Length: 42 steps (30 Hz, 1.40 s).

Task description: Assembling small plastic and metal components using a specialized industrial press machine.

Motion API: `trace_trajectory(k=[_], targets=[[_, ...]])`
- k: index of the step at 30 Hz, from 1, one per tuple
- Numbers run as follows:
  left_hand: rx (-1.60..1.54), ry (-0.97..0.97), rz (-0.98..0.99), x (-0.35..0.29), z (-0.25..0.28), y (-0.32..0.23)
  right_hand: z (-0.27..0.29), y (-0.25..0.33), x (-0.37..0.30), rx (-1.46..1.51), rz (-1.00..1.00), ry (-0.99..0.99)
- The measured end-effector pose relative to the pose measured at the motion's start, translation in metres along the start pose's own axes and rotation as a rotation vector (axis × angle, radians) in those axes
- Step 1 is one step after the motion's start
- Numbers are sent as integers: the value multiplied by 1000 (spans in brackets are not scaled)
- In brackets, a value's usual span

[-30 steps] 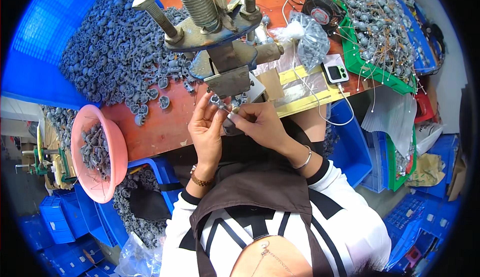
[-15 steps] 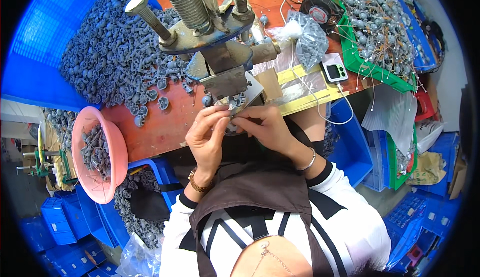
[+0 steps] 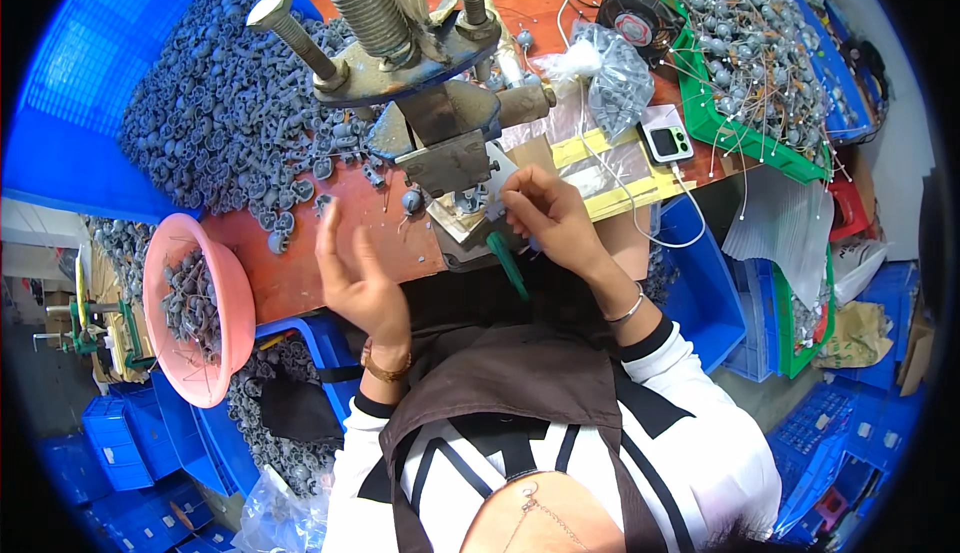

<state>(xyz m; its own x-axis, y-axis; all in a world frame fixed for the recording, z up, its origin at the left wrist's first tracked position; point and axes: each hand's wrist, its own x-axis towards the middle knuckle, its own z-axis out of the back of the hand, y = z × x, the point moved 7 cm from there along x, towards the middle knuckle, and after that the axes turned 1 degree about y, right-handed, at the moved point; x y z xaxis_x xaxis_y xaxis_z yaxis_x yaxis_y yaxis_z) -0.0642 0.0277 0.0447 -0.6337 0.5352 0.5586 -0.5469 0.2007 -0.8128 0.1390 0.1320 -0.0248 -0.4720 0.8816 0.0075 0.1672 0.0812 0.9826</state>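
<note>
1. Plainly, the left hand [image 3: 365,288] is open, fingers raised and spread, with nothing visible in it; the right hand [image 3: 548,221] has thumb and fingers drawn together, though I cannot tell whether they pinch anything.
2. One grey part [image 3: 470,199] sits beneath the press head [image 3: 447,165]; seating it squarely, with fingertips kept out from under the metal, looks the soundest handling.
3. Mind the green handle [image 3: 507,265] just below the right hand, at the table's front edge.
4. Leftward, the red tabletop [image 3: 390,248] gives room between left hand and press; rightward, the white cable [image 3: 678,250] could snag a wide sweep.
</note>
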Motion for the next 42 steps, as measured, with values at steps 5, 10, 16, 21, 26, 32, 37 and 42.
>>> trace_trajectory(k=[5, 10, 16, 21, 26, 32, 37, 42], targets=[[416, 588, -373, -30, -46, -37, -29, 7, 0, -38, 17, 164], [200, 577, -129, -28, -56, -3, -28, -1, 4, -192, 131, 54], [264, 518, -26, -29, -67, 9, -30, 13, 4, -725, 193, -115], [252, 547, 16, -28, -72, 11, -26, 22, 1, -763, 202, -109], [211, 671, -79, -20, -64, 2, 26, 55, 17, -616, 232, -234], [134, 768, -173, -26, -65, -1, 24, 129, 111, 106, 278, 6], [89, 830, -163, -24, -61, -5, -10, 207, 51, -19, 628, -18], [110, 858, -181, -23, -64, -13, -21, 215, -17, -217, 771, -122]])
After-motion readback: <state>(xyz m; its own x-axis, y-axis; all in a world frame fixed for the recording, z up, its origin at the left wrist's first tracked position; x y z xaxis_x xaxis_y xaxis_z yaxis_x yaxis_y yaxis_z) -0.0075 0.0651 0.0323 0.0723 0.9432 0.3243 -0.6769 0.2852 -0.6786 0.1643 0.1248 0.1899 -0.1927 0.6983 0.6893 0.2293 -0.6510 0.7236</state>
